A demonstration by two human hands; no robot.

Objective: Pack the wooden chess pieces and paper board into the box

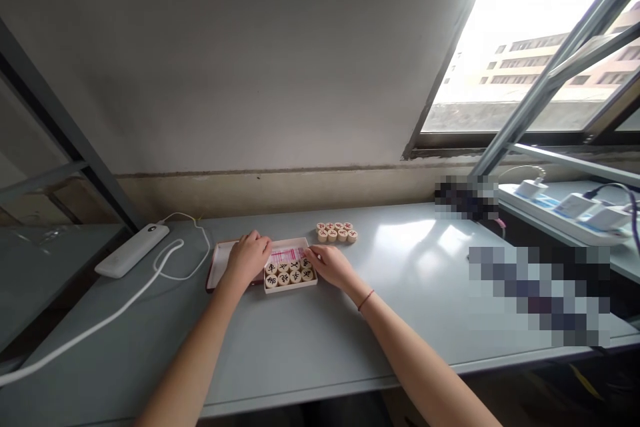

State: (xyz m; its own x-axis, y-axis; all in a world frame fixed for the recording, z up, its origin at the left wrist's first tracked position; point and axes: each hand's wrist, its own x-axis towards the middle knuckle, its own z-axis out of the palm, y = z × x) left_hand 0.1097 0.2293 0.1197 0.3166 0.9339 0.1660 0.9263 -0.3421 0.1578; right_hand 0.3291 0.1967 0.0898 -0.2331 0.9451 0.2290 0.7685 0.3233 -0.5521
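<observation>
A shallow white box (pixel 291 289) lies on the grey desk, with two rows of xiangqi pieces (pixel 283 278) bearing black characters in its near part. Pink-and-white printed paper (pixel 284 255) shows behind those rows. My left hand (pixel 250 255) is closed at the box's left side, reaching across the lid; its fingertips are partly hidden. At the right rim, my right hand (pixel 330 264) has thumb and fingers pressed together, touching the box near the end pieces. Left of the box rests its dark-red-edged lid (pixel 219 260), partly under my left hand.
More pieces with red characters (pixel 337 233) stand in two rows behind my right hand. On the left are a white power bank (pixel 133 250) and a white cable (pixel 115 315). A power strip (pixel 555 213) with plugs sits at right, beyond a metal frame. Two areas are pixelated.
</observation>
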